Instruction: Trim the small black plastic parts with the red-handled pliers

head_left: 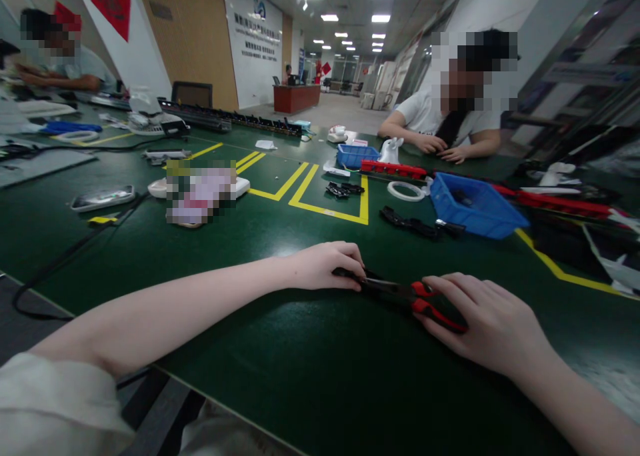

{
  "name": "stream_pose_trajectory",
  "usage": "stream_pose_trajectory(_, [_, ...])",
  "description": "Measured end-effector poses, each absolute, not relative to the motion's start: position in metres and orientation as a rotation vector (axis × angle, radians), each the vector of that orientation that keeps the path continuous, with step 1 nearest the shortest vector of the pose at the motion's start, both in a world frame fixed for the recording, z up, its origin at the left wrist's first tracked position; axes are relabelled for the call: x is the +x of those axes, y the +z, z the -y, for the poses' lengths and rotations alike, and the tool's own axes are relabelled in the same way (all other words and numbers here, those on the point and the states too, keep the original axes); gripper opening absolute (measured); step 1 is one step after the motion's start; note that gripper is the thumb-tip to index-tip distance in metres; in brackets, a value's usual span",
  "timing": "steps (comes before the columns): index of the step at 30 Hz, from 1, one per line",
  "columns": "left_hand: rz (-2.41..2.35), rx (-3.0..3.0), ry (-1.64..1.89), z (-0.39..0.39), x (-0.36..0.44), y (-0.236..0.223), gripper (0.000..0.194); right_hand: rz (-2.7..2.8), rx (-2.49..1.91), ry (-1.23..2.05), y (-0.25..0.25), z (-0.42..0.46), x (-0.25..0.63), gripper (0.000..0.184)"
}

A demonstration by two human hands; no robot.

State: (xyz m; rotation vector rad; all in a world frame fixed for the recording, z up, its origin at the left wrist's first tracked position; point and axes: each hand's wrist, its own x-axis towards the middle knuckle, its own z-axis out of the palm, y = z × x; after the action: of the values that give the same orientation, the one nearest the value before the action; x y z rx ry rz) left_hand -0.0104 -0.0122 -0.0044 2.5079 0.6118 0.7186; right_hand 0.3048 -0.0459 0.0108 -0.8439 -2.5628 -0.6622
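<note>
A pair of pliers (400, 292) with red and black handles lies flat on the green table (280, 349) in front of me. My right hand (483, 323) rests over the handles, its fingers curled round them. My left hand (325, 266) is curled at the black jaw end, fingertips pinched on a small dark part that I cannot make out. Both forearms lie low over the table.
A blue bin (473, 206) and black plastic parts (410, 226) lie beyond the pliers, with a white tape ring (406, 191) and a red strip (393, 169). A second blue bin (356, 155) stands farther back. A person (450, 119) sits opposite, another person (55, 63) at far left. A black cable (75, 249) runs on the left.
</note>
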Motion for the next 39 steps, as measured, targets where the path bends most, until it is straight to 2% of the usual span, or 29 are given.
stream_pose_trajectory(9, [-0.609, 2.522, 0.719, 0.0134, -0.0096, -0.0029, 0.015, 2.597, -0.817, -0.586, 0.0102, 0.0458, 0.3048, 0.035])
stream_pose_trajectory(21, [-0.587, 2.535, 0.725, 0.0122, -0.0114, -0.0049, 0.017, 2.541, -0.695, -0.857, 0.0159, 0.0513, 0.2991, 0.03])
stream_pose_trajectory(31, [-0.605, 2.511, 0.711, 0.0126, -0.0108, -0.0053, 0.015, 2.584, -0.759, -0.549, 0.0122, 0.0449, 0.303, 0.034])
stream_pose_trajectory(39, [-0.6, 2.532, 0.696, 0.0137, -0.0115, -0.0047, 0.015, 2.605, -0.738, -0.529, 0.014, 0.0425, 0.3024, 0.033])
